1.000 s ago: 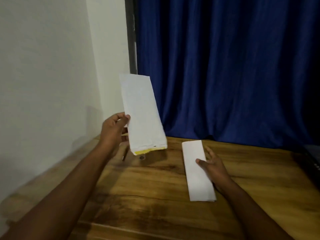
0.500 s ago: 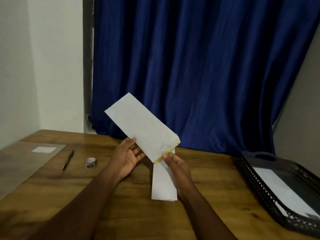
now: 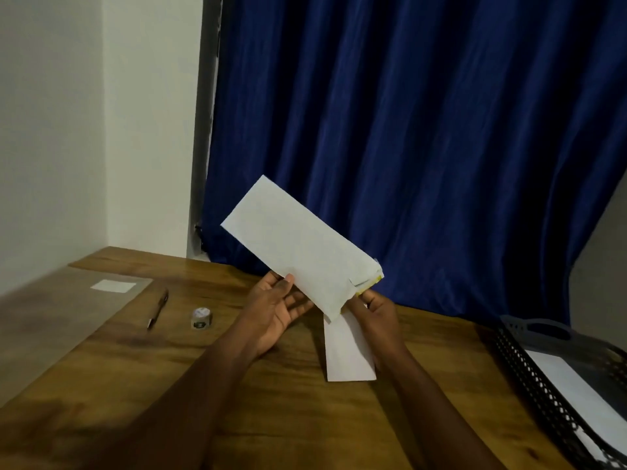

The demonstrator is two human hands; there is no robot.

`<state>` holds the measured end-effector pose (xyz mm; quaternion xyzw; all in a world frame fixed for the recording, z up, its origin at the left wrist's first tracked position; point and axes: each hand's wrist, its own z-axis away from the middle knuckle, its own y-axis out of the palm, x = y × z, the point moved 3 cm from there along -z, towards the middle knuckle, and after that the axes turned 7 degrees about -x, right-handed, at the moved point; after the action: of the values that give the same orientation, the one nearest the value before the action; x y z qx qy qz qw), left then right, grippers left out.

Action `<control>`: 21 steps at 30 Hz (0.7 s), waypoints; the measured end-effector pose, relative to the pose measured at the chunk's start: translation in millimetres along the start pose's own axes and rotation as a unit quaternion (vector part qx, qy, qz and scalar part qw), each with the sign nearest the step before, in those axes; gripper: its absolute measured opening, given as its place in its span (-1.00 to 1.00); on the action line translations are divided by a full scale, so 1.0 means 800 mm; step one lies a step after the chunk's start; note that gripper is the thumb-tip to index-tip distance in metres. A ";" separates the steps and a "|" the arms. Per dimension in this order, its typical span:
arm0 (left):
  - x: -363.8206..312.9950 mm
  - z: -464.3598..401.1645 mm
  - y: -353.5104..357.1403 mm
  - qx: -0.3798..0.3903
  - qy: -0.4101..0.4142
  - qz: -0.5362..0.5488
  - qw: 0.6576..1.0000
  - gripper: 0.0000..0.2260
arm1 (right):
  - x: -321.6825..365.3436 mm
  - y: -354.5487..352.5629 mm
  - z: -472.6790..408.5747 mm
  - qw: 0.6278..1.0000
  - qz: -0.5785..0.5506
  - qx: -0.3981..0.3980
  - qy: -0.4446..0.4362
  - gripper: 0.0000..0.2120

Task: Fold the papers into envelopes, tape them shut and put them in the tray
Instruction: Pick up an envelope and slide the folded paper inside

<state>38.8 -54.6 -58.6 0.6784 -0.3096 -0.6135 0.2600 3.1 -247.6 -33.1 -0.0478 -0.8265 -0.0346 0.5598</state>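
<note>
A long white folded envelope (image 3: 298, 247) with a yellow strip at its right end is held tilted in the air above the table. My left hand (image 3: 278, 308) supports its lower edge with thumb on top and fingers spread beneath. My right hand (image 3: 378, 312) pinches the yellow-edged right end. Under my right hand a second white folded paper (image 3: 347, 354) lies flat on the wooden table (image 3: 169, 374). A black mesh tray (image 3: 556, 391) at the right edge holds a white envelope (image 3: 583, 398). A small tape roll (image 3: 201, 318) sits to the left.
A pen (image 3: 158, 308) lies left of the tape roll. A clear sheet with a small white label (image 3: 113, 285) covers the table's far left corner. A blue curtain (image 3: 407, 130) hangs behind the table and a white wall stands at left.
My left hand brought the raised envelope down and tilted it; my right hand left the paper on the table and took hold of the envelope's yellow end. The view swung right, showing the tray.
</note>
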 end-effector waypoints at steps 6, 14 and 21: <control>-0.003 -0.003 -0.007 -0.022 0.010 -0.022 0.999 -0.77 | -0.001 0.002 -0.019 0.998 -0.060 0.022 -0.014 -0.84; 0.002 -0.003 -0.003 0.003 0.005 -0.067 0.998 -0.68 | -0.009 -0.011 -0.019 0.998 -0.049 -0.008 -0.028 -0.86; 0.014 0.005 0.003 0.006 -0.009 -0.122 0.992 -0.60 | -0.013 -0.017 -0.011 0.993 0.021 -0.041 -0.106 -0.73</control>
<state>35.2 -64.7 -64.9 0.7070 -0.2305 -0.6450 0.1760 13.1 -262.4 -39.3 -0.0914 -0.8778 -0.0516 0.4675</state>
